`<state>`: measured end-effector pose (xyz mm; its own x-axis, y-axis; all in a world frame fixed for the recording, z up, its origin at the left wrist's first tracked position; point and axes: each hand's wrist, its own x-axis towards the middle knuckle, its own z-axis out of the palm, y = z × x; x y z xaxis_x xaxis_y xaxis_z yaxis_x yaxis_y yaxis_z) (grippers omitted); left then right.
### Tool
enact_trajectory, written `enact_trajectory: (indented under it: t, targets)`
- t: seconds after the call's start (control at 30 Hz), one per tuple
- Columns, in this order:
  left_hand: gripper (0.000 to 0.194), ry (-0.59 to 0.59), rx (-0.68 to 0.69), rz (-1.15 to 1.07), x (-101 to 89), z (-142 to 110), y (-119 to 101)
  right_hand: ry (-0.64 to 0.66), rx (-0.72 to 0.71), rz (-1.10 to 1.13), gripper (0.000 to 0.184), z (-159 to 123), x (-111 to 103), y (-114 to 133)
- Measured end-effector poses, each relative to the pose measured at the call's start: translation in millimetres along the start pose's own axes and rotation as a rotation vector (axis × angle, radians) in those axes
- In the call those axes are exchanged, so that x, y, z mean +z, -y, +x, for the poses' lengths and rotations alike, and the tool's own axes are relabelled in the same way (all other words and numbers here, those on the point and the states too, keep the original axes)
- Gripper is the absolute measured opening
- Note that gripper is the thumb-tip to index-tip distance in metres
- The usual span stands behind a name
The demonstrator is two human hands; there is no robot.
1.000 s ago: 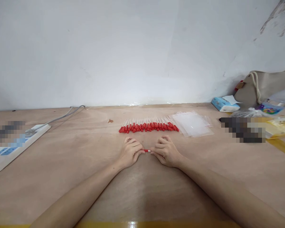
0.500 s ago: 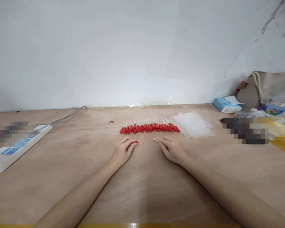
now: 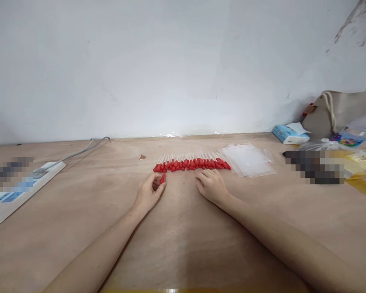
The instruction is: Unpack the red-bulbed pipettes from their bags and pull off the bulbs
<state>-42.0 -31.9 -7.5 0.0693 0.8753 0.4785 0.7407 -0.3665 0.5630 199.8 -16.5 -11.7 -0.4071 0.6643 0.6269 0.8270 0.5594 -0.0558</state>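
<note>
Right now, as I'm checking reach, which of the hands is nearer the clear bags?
The right hand. It sits just left of the clear bags and closer to the person, apart from them; the left hand is farther left, holding a red piece.

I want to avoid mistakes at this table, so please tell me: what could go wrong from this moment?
The small red cap in the left hand might slip and drop. The right hand is close in front of the row of red-ended droppers, so a careless move could disturb the row. The plastic bags lie at the row's right end and could perhaps slide if brushed.
</note>
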Motion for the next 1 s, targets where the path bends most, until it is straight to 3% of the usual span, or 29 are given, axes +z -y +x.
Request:
enact_trajectory:
  t: [0.23,0.53,0.83,1.0]
  targets:
    - [0.014,0.075,-0.052,-0.018,0.5,3,0,0.052,-0.009,0.001,0.017,5,6,14]
    - [0.024,0.051,-0.019,0.017,2.0,2,3,0.158,-0.019,0.126,0.033,-2,-2,16]
    - [0.026,-0.079,0.058,0.115,-2.7,1,-4,0.139,0.019,0.145,0.043,-3,-3,14]
    - [0.02,-0.119,0.18,0.21,-2.6,22,-12,0.136,0.021,0.176,0.041,-6,-14,-4]
